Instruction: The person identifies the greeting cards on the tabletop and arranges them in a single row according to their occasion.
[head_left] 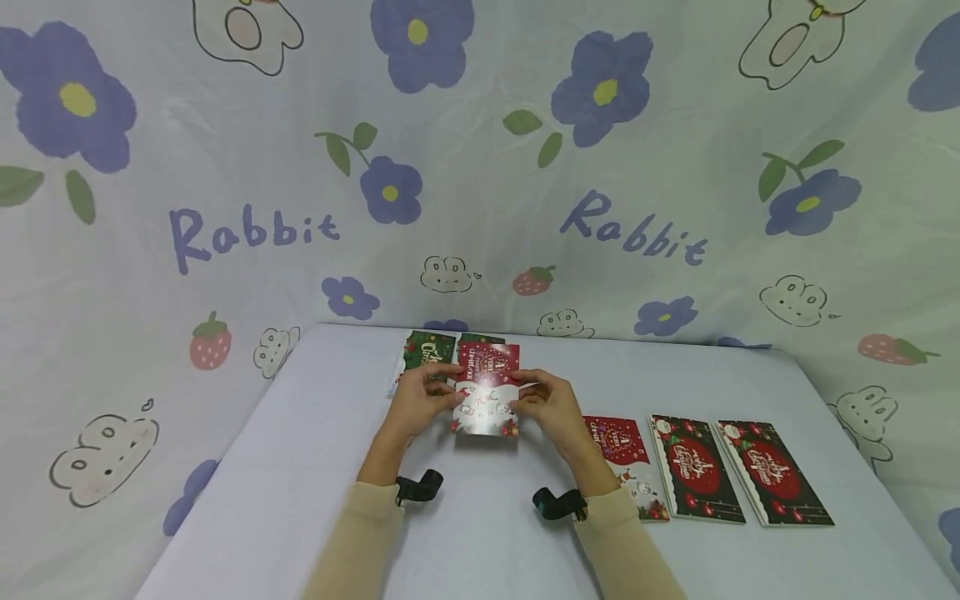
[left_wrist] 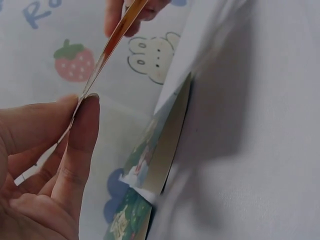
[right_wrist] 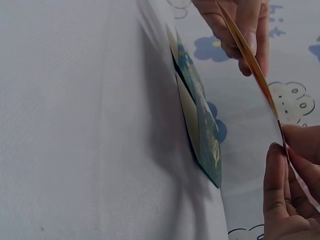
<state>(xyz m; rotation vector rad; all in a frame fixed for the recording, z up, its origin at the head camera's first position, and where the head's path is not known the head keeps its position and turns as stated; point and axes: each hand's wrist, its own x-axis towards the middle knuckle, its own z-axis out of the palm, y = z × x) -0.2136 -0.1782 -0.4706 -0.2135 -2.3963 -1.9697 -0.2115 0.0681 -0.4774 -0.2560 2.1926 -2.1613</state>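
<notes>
A red and white Christmas card [head_left: 486,396] is held upright above the table by both hands, its printed front facing the head camera. My left hand [head_left: 420,402] pinches its left edge between thumb and fingers, while my right hand [head_left: 552,406] pinches the right edge. Both wrist views show the card [left_wrist: 112,47] nearly edge-on and slightly bowed. Behind it a green Christmas card [head_left: 431,348] lies on the table, and a second green card [head_left: 480,339] is mostly hidden by the held one.
On the right of the white table [head_left: 480,517] lie another red and white card [head_left: 622,446], partly behind my right forearm, and two dark Christmas card piles, one [head_left: 696,467] beside the other [head_left: 776,471]. A printed curtain [head_left: 480,233] hangs behind the table.
</notes>
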